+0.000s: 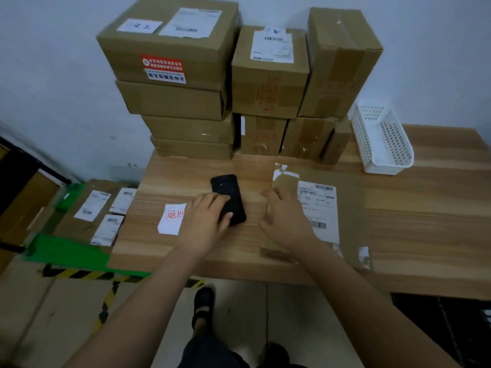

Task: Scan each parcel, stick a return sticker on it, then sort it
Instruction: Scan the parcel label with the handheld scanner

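A flat brown parcel [345,219] with a white shipping label [320,208] lies on the wooden table [425,208] in front of me. My right hand [285,219] rests on the parcel's left edge with its fingers spread. A black handheld scanner [225,189] lies on the table to the parcel's left. My left hand [204,221] lies over the scanner's near end, fingers curling round it. A white return sticker sheet [171,217] with red characters sits just left of that hand, partly hidden by it.
Stacked cardboard boxes [170,75] fill the back of the table against the wall. A white perforated plastic basket [382,139] stands at the back right. Labelled parcels [93,213] lie low at the left by green tape.
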The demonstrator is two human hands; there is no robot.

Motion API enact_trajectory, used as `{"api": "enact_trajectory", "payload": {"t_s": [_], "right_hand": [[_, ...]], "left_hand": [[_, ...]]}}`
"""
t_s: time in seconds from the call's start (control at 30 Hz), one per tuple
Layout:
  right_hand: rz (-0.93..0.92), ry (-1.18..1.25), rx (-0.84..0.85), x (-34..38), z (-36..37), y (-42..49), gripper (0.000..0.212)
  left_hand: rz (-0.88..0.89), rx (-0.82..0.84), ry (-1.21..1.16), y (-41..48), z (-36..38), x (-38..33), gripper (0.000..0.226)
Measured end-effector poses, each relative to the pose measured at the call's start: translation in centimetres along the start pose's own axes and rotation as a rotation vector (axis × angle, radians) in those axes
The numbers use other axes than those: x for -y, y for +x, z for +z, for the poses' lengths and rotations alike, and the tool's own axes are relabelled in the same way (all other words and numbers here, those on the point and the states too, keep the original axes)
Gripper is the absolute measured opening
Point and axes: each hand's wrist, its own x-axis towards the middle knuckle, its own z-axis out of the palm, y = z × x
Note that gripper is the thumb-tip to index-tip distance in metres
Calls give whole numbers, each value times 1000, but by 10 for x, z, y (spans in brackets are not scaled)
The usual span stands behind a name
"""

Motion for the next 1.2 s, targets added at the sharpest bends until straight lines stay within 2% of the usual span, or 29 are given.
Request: {"api": "enact_trajectory", "payload": {"t_s": [0.1,0.23,0.33,0.47,0.57,0.67,0.87,1.07,1.2], "right_hand": [[64,100,11,22,21,35,50],[273,194,90,39,59,81,52],[424,133,160,44,90,107,66],[574,26,185,54,121,125,99],[625,23,119,61,128,133,97],[670,61,82,64,125,136,92],[602,62,-56,65,84,130,79],[598,12,-278,34,7,109,74],[552,-42,-420,-5,-23,85,68]], "left_hand": [[52,49,19,17,6,41,30],[89,140,40,44,18,95,26],[108,231,52,58,35,126,25],[127,311,-12,59,56,149,28],[144,315,-49,56,62,160,22],[158,332,-68,59,59,165,32],[214,252,-72,93,37,155,31],[339,125,-79,137,8,96,31],[451,111,-95,157,3,42,31]]}}
